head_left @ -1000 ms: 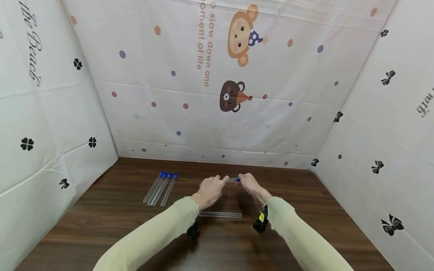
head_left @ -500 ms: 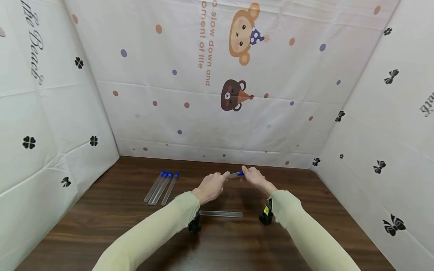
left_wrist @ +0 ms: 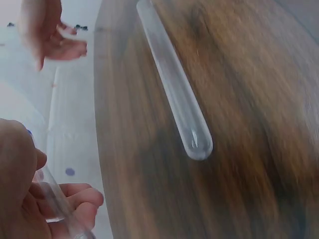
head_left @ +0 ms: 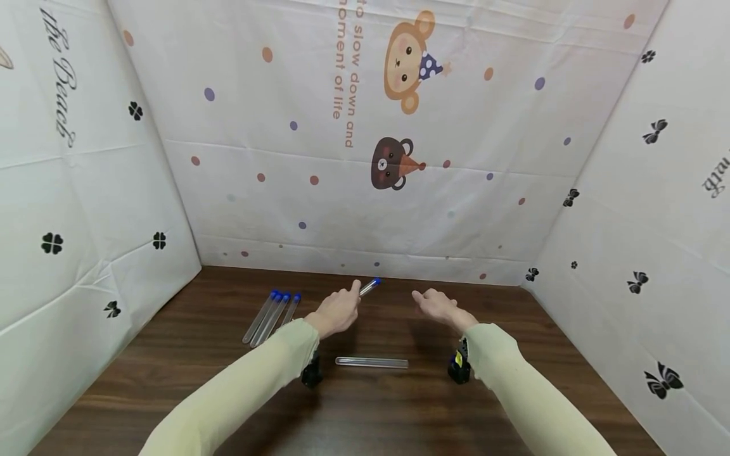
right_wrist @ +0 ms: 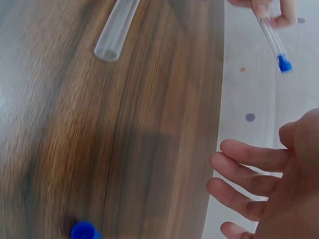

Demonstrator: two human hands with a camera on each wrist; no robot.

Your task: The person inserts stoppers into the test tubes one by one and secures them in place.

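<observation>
My left hand (head_left: 338, 310) holds a clear test tube with a blue cap (head_left: 371, 286), pinched between thumb and fingers, the cap end pointing away to the right. In the left wrist view, the tube's rounded lower end sticks out past the curled fingers. My right hand (head_left: 438, 306) hovers apart from it over the table's far side; the right wrist view shows its fingers (right_wrist: 251, 174) spread and loosely bent, with nothing in them. An uncapped test tube (head_left: 372, 363) lies crosswise on the table in front of the hands, its open mouth to the right.
On the left of the brown table (head_left: 171, 367) lie several blue-capped test tubes (head_left: 262, 320) side by side, partly covered by the left forearm. A loose blue cap (right_wrist: 83, 231) shows at the bottom of the right wrist view. A printed white cloth (head_left: 319, 202) encloses the back and sides.
Both hands were together at the capped tube. The right hand has let go of the cap end and drawn off; the left hand has moved left with the tube, now turned more steeply.
</observation>
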